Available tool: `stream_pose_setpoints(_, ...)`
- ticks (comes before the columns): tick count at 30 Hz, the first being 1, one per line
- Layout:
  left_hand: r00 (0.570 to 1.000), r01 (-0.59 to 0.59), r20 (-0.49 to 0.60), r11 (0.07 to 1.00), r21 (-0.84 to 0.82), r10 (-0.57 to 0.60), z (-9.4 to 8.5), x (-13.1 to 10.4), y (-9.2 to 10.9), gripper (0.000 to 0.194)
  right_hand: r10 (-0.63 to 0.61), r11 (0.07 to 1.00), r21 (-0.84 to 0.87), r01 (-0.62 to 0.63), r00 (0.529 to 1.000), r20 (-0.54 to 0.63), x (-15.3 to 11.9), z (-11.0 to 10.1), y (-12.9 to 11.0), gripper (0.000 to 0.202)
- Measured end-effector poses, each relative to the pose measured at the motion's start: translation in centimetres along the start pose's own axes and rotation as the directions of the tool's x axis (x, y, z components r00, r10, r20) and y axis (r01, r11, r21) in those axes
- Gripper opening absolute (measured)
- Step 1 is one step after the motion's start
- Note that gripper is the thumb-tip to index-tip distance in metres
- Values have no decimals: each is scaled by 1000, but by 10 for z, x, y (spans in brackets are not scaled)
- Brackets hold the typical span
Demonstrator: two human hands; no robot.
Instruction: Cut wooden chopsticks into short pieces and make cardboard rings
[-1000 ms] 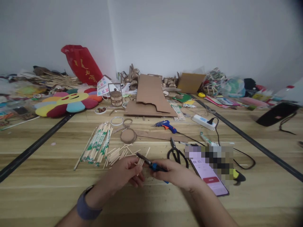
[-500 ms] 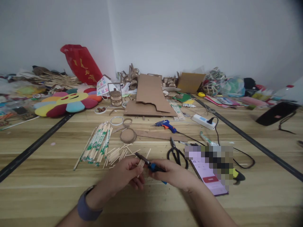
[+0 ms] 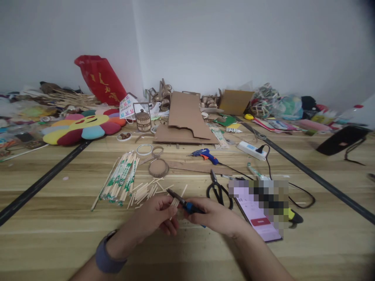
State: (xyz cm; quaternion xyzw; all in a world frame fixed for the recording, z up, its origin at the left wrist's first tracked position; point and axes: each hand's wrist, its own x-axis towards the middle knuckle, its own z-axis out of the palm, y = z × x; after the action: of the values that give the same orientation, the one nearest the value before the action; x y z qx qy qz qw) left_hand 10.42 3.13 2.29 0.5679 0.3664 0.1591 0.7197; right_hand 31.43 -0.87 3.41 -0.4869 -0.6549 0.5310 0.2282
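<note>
Near the front middle of the table, my left hand (image 3: 161, 214) pinches a few thin wooden sticks (image 3: 175, 203) that point upward between its fingers. My right hand (image 3: 209, 214) is closed round the blue and black handles of a cutting tool (image 3: 190, 207). The tool's dark jaws lie across the sticks, just above my left fingertips; whether they touch them is too small to tell. Just beyond my left hand is a loose pile of short cut sticks (image 3: 143, 191). Left of the pile lie wrapped chopsticks (image 3: 120, 175).
Black scissors (image 3: 218, 189) and a phone (image 3: 258, 218) lie right of my hands. Farther back are a blue glue gun (image 3: 204, 154), a power strip (image 3: 252, 150), a round cardboard piece (image 3: 158, 168), cardboard sheets (image 3: 186, 117) and a flower cushion (image 3: 88, 127).
</note>
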Motion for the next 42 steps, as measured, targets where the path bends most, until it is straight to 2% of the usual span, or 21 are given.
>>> stream_pose_setpoints(5,1000,2,8,1000,3,-2,0,0,0,58,5,1000,-22,-6,1000,-9,-1,-1,-1,21)
stream_pose_setpoints(11,1000,3,4,1000,7,-3,1,-1,1,56,6,997,-76,-9,999,-38,-1,1,-4,15)
stream_pose_setpoints(16,1000,-3,5,1000,-13,3,0,-1,2,54,-2,993,-116,-9,995,-100,2,8,-7,16)
stream_pose_setpoints(21,1000,-5,-7,1000,4,5,-2,-2,3,53,-78,980,-196,42,981,-176,4,16,-7,21)
stream_pose_setpoints(25,999,-37,-9,998,47,37,-3,-3,5,55,-75,978,-207,29,974,-215,5,20,-6,21)
stream_pose_setpoints(28,997,-76,-14,991,115,78,-3,-5,9,53,-92,986,-156,61,975,-202,7,20,-6,19)
stream_pose_setpoints(31,995,-94,-8,987,130,95,-3,-7,11,50,-98,995,-32,94,984,-146,6,17,-8,15)
stream_pose_setpoints(36,998,-67,20,994,87,66,0,-8,10,49,43,966,255,-36,999,-23,2,12,-12,22)
stream_pose_setpoints(42,999,-50,-14,996,72,51,0,-6,10,49,52,966,253,-47,999,-14,1,13,-11,26)
